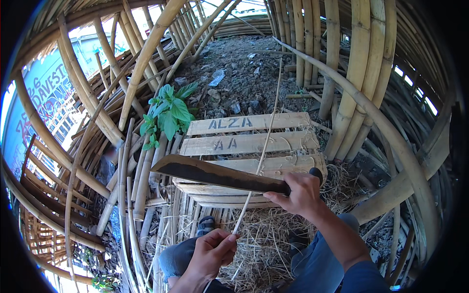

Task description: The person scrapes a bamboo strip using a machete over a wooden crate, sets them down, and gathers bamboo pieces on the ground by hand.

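Observation:
My right hand (304, 194) is wrapped round the dark handle of a machete (215, 175). Its long blade points left, with a dark band along the lower part. A thin, pale bamboo strip (267, 139) is pinched between the thumb and fingers of my left hand (214, 251). From there the strip slants up and away, past the far side of a wooden slatted crate (198, 147). The blade crosses the strip above the crate's near edge; whether they touch I cannot tell. Curly shavings lie on the crate's right slats.
Bamboo shavings (264, 244) cover the ground between my legs and around the crate. Thick bamboo poles (354, 73) stand at the right, and a bent pole (371, 110) arches there. A leafy green plant (171, 111) grows left of the crate, beside stacked bamboo. Rubble (234, 73) lies beyond.

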Available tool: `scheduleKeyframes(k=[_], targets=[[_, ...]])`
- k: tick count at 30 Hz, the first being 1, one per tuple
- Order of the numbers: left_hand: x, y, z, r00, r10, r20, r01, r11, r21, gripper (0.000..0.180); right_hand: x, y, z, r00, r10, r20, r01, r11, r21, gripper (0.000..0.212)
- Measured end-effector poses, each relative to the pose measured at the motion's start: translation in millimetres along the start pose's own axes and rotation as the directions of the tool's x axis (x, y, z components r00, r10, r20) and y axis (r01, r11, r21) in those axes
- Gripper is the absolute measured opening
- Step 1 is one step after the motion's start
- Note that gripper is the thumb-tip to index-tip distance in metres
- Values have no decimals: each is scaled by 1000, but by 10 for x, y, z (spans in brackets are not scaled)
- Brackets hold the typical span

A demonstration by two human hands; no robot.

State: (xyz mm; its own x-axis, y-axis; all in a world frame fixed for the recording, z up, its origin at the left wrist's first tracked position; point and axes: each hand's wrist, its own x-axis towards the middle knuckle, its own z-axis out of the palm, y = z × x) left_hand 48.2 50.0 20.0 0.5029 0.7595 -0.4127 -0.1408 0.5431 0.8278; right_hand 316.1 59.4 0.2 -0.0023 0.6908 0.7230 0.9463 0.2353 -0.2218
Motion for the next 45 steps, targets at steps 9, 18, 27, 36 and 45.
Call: scheduleKeyframes(k=[9,18,27,36,45], targets=[[-85,-23,-135,998,-29,59,33,997,-71,15,36,261,-135,955,296,-4,-296,955,-22,57],[-101,-4,-128,999,-36,19,37,996,-77,14,-37,-72,-75,1000,26,15,-27,996,84,56],[-130,28,-91,999,5,-48,-5,1000,12,14,-14,34,-7,999,38,13,-39,999,17,56],[-173,-66,-118,997,48,-56,-41,993,114,14,49,256,-136,973,231,-26,-232,973,-22,57],[-181,-24,-47,994,51,-92,-39,991,132,14,73,403,-106,975,203,-87,-205,978,-23,59]])
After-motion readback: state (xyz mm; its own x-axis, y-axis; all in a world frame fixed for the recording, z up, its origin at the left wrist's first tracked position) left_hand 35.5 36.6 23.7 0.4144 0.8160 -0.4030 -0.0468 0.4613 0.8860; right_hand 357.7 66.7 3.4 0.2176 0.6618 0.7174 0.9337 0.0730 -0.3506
